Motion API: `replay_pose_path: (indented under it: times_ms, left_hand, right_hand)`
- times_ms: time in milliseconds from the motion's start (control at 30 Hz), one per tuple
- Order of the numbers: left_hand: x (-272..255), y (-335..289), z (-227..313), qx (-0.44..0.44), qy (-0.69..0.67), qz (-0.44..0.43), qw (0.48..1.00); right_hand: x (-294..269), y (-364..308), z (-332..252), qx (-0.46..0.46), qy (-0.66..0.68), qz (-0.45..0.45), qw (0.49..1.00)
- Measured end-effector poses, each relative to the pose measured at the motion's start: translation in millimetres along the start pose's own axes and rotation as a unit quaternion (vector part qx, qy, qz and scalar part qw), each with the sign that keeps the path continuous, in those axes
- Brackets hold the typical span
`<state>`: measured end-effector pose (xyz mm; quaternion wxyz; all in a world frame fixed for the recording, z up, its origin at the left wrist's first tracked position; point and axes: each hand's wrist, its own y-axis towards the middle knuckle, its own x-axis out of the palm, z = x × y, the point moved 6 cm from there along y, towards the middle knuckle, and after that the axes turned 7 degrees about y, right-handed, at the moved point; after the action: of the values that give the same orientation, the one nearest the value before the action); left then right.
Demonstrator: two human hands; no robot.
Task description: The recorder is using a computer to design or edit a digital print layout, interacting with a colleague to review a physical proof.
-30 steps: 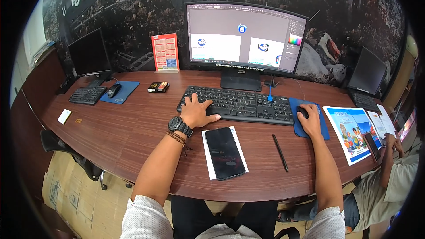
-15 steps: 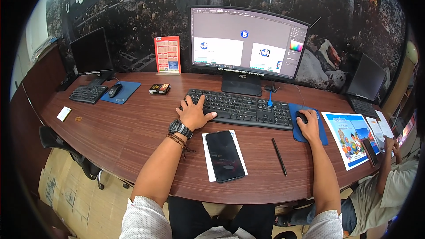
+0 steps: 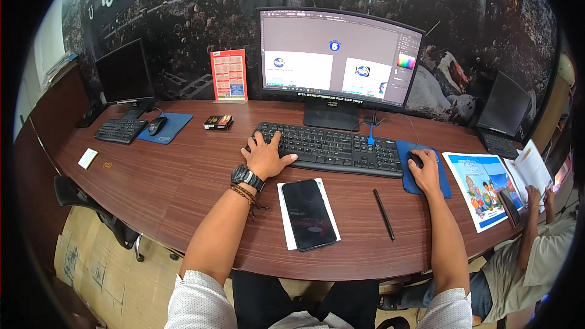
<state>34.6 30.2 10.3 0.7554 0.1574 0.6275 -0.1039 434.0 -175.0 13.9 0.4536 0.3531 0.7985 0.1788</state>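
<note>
My left hand (image 3: 263,156) rests with spread fingers on the left end of a black keyboard (image 3: 329,151), its thumb near the front edge. A dark watch and a beaded bracelet circle that wrist. Over a black computer mouse (image 3: 415,159) my right hand (image 3: 426,173) is curved, on a blue mouse pad (image 3: 443,190). Behind the keyboard stands a lit monitor (image 3: 304,39) showing a design program with two white pages and blue round logos. Between my forearms lie a dark smartphone (image 3: 309,213) on white paper and a black pen (image 3: 384,214).
At right, a co-worker's hands (image 3: 535,198) hold white pages beside a colourful printed booklet (image 3: 478,186) and a black stapler-like object (image 3: 509,208). Toward the left are a small box (image 3: 218,122), a red sign stand (image 3: 229,76), another monitor (image 3: 125,73) and a chair (image 3: 91,201).
The co-worker at right has lifted a white page upward. My hands keep their places on the keyboard and mouse, and the screen looks the same.
</note>
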Motion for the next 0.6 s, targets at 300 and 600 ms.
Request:
replay_pose_path:
  times_ms: [300,600]
  left_hand:
    - [-6.4,2.4,39.4,0.141,-0.054,0.054,0.987]
    - [1.2,-9.3,162.0,0.329,-0.029,-0.043,0.943]
  right_hand:
    - [1.3,1.5,0.7,0.005,-0.001,0.005,1.0]
    - [2.0,2.9,7.0,0.016,0.008,0.006,1.0]
